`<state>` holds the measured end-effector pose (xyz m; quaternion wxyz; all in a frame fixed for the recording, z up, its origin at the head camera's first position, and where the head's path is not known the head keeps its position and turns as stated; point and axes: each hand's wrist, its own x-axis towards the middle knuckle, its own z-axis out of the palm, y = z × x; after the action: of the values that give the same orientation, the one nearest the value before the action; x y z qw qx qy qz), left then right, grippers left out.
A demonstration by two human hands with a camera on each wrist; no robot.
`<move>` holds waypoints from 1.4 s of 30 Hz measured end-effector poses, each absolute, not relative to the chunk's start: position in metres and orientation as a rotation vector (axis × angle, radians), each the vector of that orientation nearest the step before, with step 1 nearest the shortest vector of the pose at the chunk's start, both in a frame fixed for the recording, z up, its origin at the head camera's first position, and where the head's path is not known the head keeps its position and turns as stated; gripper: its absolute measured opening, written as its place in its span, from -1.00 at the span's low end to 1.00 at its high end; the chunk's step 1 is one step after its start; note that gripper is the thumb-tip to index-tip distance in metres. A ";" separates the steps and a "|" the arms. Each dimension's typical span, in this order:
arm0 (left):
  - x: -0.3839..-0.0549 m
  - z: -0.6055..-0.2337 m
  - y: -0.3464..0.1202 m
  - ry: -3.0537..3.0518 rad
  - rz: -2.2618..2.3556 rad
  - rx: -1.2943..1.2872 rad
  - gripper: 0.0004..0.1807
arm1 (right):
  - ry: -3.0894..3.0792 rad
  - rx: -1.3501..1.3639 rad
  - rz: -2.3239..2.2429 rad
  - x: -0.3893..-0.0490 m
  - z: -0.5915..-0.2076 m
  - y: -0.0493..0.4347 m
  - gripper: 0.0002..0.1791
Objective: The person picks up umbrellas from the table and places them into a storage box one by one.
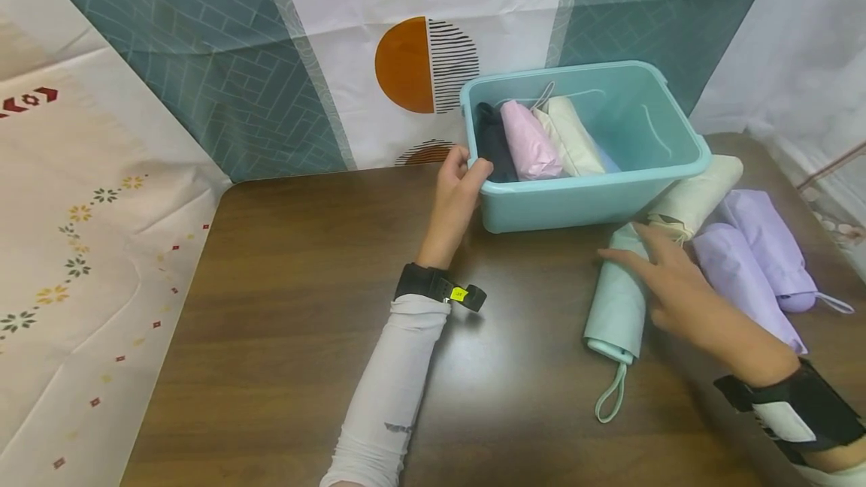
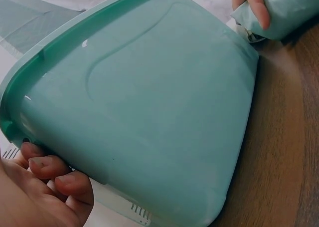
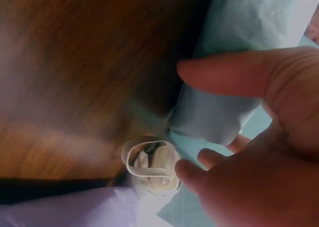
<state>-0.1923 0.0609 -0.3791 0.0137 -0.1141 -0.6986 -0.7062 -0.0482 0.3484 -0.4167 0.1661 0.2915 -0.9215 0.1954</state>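
Observation:
My left hand [image 1: 455, 198] grips the near left corner of the light teal bin [image 1: 555, 205]; its curled fingers show under the rim [image 2: 65, 179] in the left wrist view. A mint folded umbrella [image 1: 617, 310] in its sleeve lies before the bin, strap loop toward me. My right hand [image 1: 676, 291] is over its far end, thumb extended across it and fingers spread. In the right wrist view the thumb lies across the mint sleeve [image 3: 249, 22]; the other fingertips are partly hidden. Inside the bin lie a black umbrella [image 1: 494, 143], a pink one [image 1: 530, 143] and a cream one [image 1: 571, 137].
A second cream umbrella [image 1: 700, 190] lies against the bin's right side. Two lavender umbrellas [image 1: 744, 288] lie to the right of my right hand. The brown wooden table [image 1: 291, 322] extends left and toward me. Patterned cloth [image 1: 284, 66] hangs behind it.

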 end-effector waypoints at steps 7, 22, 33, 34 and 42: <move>-0.192 -0.379 0.061 -2.176 -2.200 -0.347 -0.77 | -2.699 0.785 0.467 -0.048 -0.413 0.349 0.06; -0.192 -0.381 0.062 -2.173 -2.208 -0.351 -0.77 | -2.971 0.831 0.273 -0.046 -0.398 0.341 0.04; -0.193 -0.380 0.061 -2.165 -2.198 -0.344 -0.78 | -2.867 1.036 0.357 -0.051 -0.397 0.319 -0.22; -0.193 -0.381 0.061 -2.165 -2.196 -0.344 -0.78 | -2.874 1.027 0.344 -0.051 -0.396 0.319 -0.23; -0.192 -0.381 0.062 -2.155 -2.199 -0.347 -0.77 | -2.908 0.853 0.426 -0.047 -0.380 0.318 -0.23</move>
<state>-0.1924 0.0616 -0.3811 0.0218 -0.1120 -0.6954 -0.7095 -0.0471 0.3179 -0.3803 0.0407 0.2786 -0.9494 0.1392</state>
